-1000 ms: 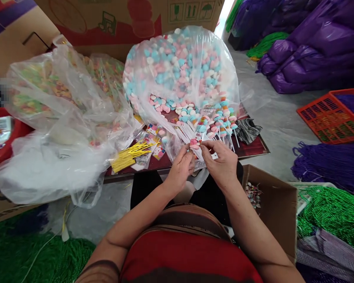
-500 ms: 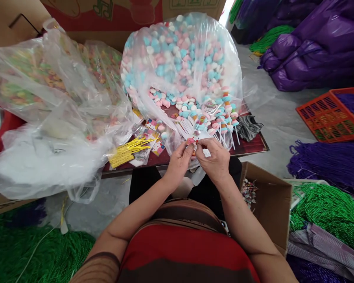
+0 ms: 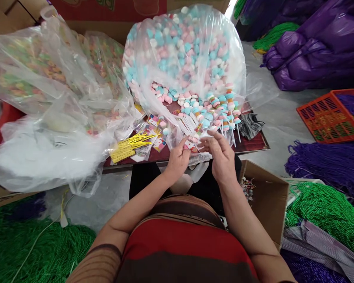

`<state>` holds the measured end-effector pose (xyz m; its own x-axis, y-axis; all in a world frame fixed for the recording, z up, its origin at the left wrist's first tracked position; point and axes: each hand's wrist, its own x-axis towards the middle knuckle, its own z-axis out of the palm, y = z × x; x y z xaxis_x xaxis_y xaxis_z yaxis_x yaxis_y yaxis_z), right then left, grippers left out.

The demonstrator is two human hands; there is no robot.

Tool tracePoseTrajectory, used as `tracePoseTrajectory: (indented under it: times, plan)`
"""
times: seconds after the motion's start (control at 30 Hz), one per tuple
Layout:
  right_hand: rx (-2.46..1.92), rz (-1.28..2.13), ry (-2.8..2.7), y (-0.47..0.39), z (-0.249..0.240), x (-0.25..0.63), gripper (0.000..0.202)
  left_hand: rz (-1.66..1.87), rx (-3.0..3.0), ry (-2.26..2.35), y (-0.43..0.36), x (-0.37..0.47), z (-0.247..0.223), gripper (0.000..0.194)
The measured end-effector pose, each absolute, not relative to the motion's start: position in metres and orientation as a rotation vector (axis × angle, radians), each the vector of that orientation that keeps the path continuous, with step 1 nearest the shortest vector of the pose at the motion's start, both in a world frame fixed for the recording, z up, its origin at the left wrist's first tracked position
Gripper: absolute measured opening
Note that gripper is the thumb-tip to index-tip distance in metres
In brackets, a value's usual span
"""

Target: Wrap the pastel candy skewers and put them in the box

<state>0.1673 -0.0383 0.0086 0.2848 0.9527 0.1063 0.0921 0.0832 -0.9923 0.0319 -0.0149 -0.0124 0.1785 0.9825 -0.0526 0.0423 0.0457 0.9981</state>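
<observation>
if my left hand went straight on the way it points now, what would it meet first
Your left hand would probably meet the white sticks first, just past the wrapped piece at its fingertips; depth is unclear.

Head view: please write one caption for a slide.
Two bare hands above a dark red table, near pink, blue and white candies.
</observation>
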Motion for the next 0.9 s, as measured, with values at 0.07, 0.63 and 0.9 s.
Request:
tracePoseTrajectory:
  times: [0.07, 0.63, 0.9]
  plan:
    - [-1.257, 0.991, -0.979, -0.033, 0.013, 0.167, 0.037, 0.982, 1.45, 1.128, -0.017, 0.029, -0.009, 0.033]
    - [-1.182, 1.42, -0.904, -0.026, 0.037, 0.161, 0.039, 1.011, 1.2, 0.831, 0.006, 0.008, 0.015, 0.045]
    - [-1.189, 1.674, -0.91, -0.049, 0.023, 0.156, 0.036, 1.032, 0.718, 0.676, 0.018, 0.021, 0.033, 0.031]
